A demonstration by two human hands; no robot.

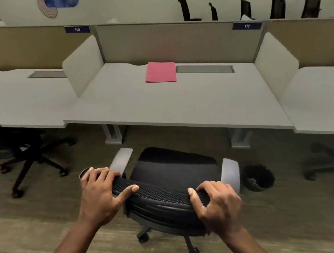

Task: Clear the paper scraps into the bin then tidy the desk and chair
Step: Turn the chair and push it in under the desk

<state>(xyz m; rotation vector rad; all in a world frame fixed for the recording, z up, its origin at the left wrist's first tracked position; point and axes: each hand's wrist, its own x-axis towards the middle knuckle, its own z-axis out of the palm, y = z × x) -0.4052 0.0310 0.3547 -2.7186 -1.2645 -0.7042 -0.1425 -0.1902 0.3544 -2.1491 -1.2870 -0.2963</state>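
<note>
Table spans the middle of the frame, bare but for a pink folder lying flat at upper centre. Below it, at lower centre, stands the black mesh chair. Both hands grip its backrest top: left hand and right hand, fingers curled over the edge. Right of the chair, on the floor, sits a dark bin, contents too blurred to tell.
</note>
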